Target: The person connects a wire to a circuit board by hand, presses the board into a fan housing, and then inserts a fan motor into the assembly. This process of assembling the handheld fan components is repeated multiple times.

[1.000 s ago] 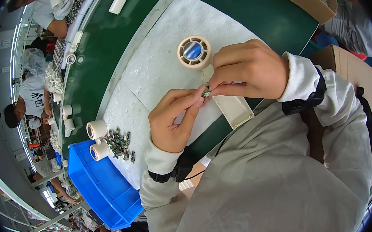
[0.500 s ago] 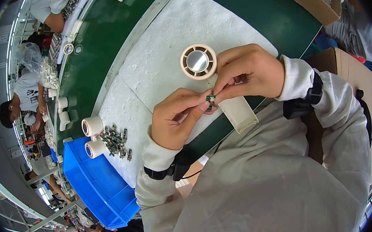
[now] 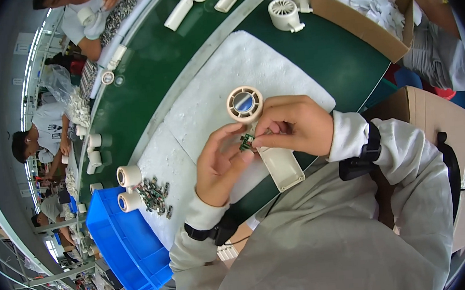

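Note:
A small green circuit board (image 3: 247, 142) is pinched between the thumb and fingertips of my right hand (image 3: 298, 124). Close on its left, my left hand (image 3: 217, 163) has its fingers spread, the thumb tip at or just beside the board; whether they touch I cannot tell. Beneath my hands lies a cream handheld-fan housing: its round head (image 3: 245, 104) with a shiny centre points away from me. The open hollow handle (image 3: 283, 168) extends toward my lap, partly covered by my right hand.
White foam sheets (image 3: 206, 100) cover the green bench. At left, a pile of small circuit boards (image 3: 155, 197) lies by two round cream parts (image 3: 129, 188) and a blue bin (image 3: 127, 244). White fan housings (image 3: 285, 14) and a carton of white pieces (image 3: 365, 12) stand far off. Co-workers sit at left.
My left fingers have spread away from the circuit board, which my right hand still pinches. The whole view has shifted, showing more of the far bench.

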`<action>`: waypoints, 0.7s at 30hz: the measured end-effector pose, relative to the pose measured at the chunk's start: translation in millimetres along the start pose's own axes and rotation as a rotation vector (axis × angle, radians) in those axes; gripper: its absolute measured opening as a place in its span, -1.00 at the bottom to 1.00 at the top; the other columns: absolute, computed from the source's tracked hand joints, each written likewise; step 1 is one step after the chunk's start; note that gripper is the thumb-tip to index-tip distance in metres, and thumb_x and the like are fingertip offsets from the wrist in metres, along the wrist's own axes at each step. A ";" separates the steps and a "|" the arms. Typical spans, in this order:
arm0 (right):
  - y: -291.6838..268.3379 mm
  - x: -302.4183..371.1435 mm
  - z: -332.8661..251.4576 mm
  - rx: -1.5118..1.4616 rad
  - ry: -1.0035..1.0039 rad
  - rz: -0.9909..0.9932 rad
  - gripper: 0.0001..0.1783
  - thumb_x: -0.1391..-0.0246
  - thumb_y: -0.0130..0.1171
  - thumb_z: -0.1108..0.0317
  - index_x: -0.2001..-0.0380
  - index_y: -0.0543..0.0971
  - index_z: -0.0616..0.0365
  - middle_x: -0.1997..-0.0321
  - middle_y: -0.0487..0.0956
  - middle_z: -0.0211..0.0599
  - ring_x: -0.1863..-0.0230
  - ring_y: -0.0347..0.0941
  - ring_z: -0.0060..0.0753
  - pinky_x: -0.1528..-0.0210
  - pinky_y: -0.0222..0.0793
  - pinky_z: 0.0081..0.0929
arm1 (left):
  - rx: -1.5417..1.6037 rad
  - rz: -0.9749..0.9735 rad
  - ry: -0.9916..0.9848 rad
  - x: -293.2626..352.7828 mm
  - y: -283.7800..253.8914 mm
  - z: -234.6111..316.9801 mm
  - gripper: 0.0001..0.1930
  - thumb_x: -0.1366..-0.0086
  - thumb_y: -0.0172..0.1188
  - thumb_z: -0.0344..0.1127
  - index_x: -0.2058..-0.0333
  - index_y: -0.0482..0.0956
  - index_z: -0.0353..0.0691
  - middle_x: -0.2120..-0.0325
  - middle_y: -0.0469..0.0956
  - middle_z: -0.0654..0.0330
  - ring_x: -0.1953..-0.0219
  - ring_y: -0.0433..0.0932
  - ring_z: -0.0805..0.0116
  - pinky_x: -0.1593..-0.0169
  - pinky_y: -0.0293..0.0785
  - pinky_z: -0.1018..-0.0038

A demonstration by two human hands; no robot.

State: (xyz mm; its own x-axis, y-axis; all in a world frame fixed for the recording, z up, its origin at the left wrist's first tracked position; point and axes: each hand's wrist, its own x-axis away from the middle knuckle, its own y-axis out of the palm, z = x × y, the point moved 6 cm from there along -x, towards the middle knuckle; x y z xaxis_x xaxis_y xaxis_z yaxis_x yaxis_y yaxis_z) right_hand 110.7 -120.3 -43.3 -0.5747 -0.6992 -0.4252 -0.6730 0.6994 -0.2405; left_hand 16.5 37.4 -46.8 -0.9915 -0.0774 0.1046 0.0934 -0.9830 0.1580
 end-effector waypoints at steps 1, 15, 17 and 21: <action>-1.8 -0.7 -0.6 0.010 -0.021 0.018 -0.87 -0.08 0.46 0.42 0.34 0.69 0.19 0.38 0.52 -0.35 0.46 0.39 -0.53 0.43 0.30 -0.52 | -0.017 -0.017 0.018 -0.3 5.5 3.3 -0.49 -0.34 0.27 -0.59 -0.24 0.41 -0.36 0.02 0.56 0.07 0.01 0.63 0.26 -0.08 0.57 0.39; -39.2 -4.8 -0.2 0.005 0.056 0.327 -0.76 -0.31 0.27 0.26 0.07 0.56 0.15 0.34 0.48 -0.36 0.39 0.43 -0.46 0.36 0.39 -0.51 | -0.066 0.258 -0.029 -147.1 -104.2 53.8 -0.59 -0.37 0.22 -0.35 -0.13 0.42 -0.36 0.07 0.62 0.07 0.08 0.64 0.24 0.09 0.61 0.44; -32.3 -2.9 7.6 0.027 0.053 0.298 -0.76 -0.32 0.26 0.24 0.10 0.56 0.16 0.32 0.49 -0.34 0.38 0.45 -0.42 0.35 0.41 -0.48 | -0.206 0.421 0.078 -195.8 -173.8 54.6 -0.39 -0.31 0.32 -0.29 -0.24 0.31 -0.41 0.02 0.59 -0.01 0.04 0.65 0.13 0.07 0.65 0.36; -3.6 2.7 18.0 0.391 -0.202 0.102 -0.73 -0.30 0.26 0.15 0.20 0.55 0.13 0.25 0.49 -0.32 0.26 0.47 -0.31 0.22 0.46 -0.40 | -0.966 0.642 0.135 -247.4 -234.4 47.2 -0.23 -0.27 0.38 -0.20 -0.33 0.21 -0.40 -0.10 0.49 -0.23 -0.16 0.53 -0.09 -0.17 0.52 0.14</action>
State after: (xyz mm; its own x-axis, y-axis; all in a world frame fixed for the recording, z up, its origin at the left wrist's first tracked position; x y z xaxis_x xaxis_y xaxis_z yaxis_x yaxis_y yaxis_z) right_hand 120.0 -122.0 -59.3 -0.5009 -0.6078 -0.6162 -0.3689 0.7939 -0.4833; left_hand 244.2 294.8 -63.4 -0.7940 -0.5665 -0.2206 0.5311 -0.4698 -0.7051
